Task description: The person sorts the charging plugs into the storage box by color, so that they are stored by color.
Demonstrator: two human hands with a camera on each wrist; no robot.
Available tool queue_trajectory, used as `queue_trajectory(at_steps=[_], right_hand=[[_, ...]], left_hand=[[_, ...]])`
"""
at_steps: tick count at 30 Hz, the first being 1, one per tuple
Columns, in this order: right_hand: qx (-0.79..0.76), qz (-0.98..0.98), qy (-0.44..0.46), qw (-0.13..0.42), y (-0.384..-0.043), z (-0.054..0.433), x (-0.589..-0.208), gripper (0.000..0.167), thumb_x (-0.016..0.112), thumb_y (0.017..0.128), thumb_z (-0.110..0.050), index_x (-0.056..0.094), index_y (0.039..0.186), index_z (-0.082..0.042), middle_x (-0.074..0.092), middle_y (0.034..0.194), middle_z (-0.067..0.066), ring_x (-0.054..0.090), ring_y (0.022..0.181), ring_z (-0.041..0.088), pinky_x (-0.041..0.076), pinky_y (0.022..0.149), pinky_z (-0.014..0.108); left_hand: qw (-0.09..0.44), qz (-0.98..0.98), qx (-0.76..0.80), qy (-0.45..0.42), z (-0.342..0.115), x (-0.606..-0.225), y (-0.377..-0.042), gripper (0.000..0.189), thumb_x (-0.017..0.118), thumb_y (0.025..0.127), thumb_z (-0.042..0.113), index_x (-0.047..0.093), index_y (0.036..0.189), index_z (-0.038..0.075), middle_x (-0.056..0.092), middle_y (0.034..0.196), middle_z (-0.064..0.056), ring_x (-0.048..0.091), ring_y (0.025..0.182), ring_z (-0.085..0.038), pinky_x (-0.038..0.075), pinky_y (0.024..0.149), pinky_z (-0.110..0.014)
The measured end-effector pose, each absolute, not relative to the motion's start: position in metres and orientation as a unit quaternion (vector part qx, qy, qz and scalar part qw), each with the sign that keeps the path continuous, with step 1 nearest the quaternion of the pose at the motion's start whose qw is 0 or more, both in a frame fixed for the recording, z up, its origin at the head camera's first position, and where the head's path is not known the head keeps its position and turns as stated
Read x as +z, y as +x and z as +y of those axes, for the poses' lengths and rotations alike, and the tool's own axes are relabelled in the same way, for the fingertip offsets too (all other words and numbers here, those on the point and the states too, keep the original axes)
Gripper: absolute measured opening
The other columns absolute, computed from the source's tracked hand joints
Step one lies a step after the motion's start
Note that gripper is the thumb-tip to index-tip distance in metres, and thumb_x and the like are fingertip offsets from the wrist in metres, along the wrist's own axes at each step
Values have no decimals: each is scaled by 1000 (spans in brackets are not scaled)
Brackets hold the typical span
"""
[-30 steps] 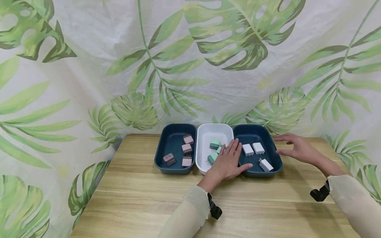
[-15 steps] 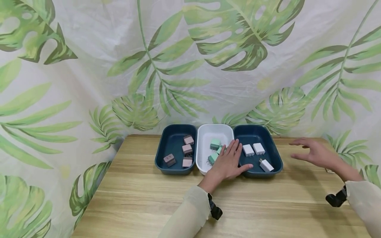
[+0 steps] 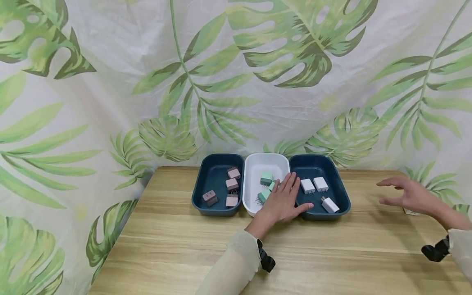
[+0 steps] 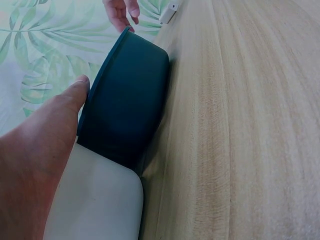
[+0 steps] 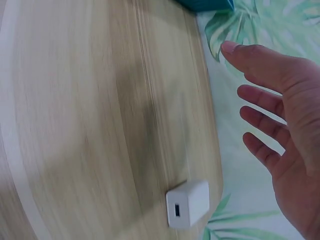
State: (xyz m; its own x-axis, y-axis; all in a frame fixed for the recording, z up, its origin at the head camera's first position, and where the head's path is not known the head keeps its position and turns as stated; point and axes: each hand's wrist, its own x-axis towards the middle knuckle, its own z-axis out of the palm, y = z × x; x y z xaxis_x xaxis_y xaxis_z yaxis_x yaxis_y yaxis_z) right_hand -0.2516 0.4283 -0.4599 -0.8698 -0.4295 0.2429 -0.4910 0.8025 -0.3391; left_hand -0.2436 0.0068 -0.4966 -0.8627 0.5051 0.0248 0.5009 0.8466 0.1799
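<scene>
My left hand (image 3: 282,200) lies with straight fingers over the adjoining rims of a white tray (image 3: 253,168) and a dark blue tray (image 3: 311,164). Green plug chargers (image 3: 266,178) sit in the white tray, partly hidden under that hand. In the blue tray are three white plug chargers (image 3: 329,205). My right hand (image 3: 411,194) hovers above the table at the right, fingers loosely bent and holding nothing. Close by it on the wood lies another white charger (image 5: 189,204), its port facing out in the right wrist view; in the head view the hand partly covers it.
A second dark blue tray (image 3: 212,176) adjoins the white one on the left, with several pinkish-brown chargers (image 3: 210,198) inside. All the trays line the back of the wooden table (image 3: 177,254), against a leaf-print cloth (image 3: 221,102).
My right hand has moved right, away from the right blue tray's edge, toward the white charger on the table, which has come into view. My left hand has stayed put.
</scene>
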Motion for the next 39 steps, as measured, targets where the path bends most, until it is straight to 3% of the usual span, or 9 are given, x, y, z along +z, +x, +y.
queue_trajectory(at_steps=[6, 13, 24, 26, 29, 31, 33, 36, 39], right_hand=[[183, -956, 221, 54, -249, 444, -462, 51, 95, 79, -25, 76, 123, -6, 75, 120, 17, 62, 103, -1, 52, 78, 18], [183, -967, 175, -7, -245, 460, -469, 60, 92, 83, -31, 72, 129, 2, 69, 126, 30, 64, 112, 52, 57, 80, 29], [184, -972, 143, -38, -243, 480, -475, 67, 92, 84, -34, 69, 130, 9, 67, 126, 36, 59, 116, 59, 53, 89, 64], [180, -973, 143, -34, -243, 483, -477, 68, 93, 82, -34, 69, 128, 10, 68, 124, 35, 61, 113, 56, 56, 86, 61], [170, -974, 146, -20, -244, 488, -479, 66, 95, 79, -34, 72, 125, 8, 71, 120, 33, 70, 100, 14, 61, 77, 42], [165, -975, 148, -14, -244, 491, -480, 64, 96, 78, -33, 73, 123, 8, 72, 118, 32, 70, 99, 13, 57, 72, 30], [161, -976, 148, -4, -243, 493, -480, 62, 97, 76, -31, 75, 120, 7, 73, 115, 31, 62, 94, -5, 53, 69, 23], [161, -976, 148, 1, -241, 495, -482, 60, 98, 74, -27, 75, 117, 8, 73, 113, 32, 61, 91, -6, 53, 67, 22], [171, -974, 147, 4, -239, 498, -485, 61, 99, 72, -25, 74, 116, 9, 73, 111, 32, 41, 88, -25, 53, 66, 20]], left_hand=[[15, 961, 90, 259, 7, -497, -244, 97, 32, 102, 79, 16, 172, 14, 3, 180, -4, -2, 165, -19, 10, 133, -47], [14, 961, 89, 262, 8, -497, -244, 97, 32, 102, 80, 18, 171, 13, 5, 180, -5, -1, 165, -20, 12, 133, -48], [23, 962, 88, 259, 7, -497, -245, 97, 33, 102, 80, 13, 172, 15, -1, 179, -3, -6, 165, -17, 8, 133, -48], [22, 962, 87, 259, 7, -497, -245, 97, 33, 102, 80, 13, 172, 15, -1, 179, -3, -6, 165, -17, 8, 133, -48], [19, 962, 87, 259, 7, -498, -246, 97, 33, 102, 80, 14, 172, 15, 0, 180, -3, -6, 165, -17, 9, 133, -48], [17, 962, 87, 258, 7, -498, -246, 97, 33, 102, 80, 14, 172, 15, 1, 180, -4, -5, 165, -17, 10, 133, -48], [15, 962, 87, 258, 7, -498, -246, 97, 33, 102, 80, 14, 172, 15, 1, 180, -4, -5, 165, -17, 10, 133, -48], [16, 962, 88, 258, 7, -499, -245, 98, 33, 102, 80, 14, 172, 15, 0, 180, -3, -5, 165, -17, 9, 133, -48], [16, 962, 88, 259, 7, -499, -244, 98, 33, 101, 80, 15, 172, 15, 1, 180, -4, -4, 165, -18, 9, 133, -48]])
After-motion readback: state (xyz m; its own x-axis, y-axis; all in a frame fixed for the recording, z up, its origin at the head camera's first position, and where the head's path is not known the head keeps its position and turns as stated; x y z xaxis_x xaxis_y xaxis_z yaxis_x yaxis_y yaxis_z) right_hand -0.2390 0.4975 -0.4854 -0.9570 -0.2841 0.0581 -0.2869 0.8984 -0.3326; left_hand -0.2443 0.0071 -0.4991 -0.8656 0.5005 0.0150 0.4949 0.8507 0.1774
